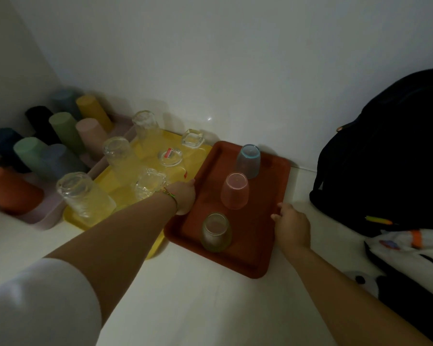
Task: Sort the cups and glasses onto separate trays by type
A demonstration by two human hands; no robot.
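Both hands are on the red tray (265,196). It's a flat, rounded-corner rectangle in brick red, lying level on the white counter (198,295), just right of the yellow tray (125,193). Its long axis runs away from the person toward the wall, leaning a little right at the far end. The left hand (184,196) grips the left rim, thumb on top. The right hand (291,227) curls its fingers over the right rim. Three tinted cups stand mouth-down in a row along that axis: blue cup (248,162) farthest, pink cup (234,192) in the middle, olive cup (216,233) nearest. On the yellow tray the clear glasses (85,196) are upturned too. Farther left, coloured tumblers (65,131) fill a mauve tray (45,218).
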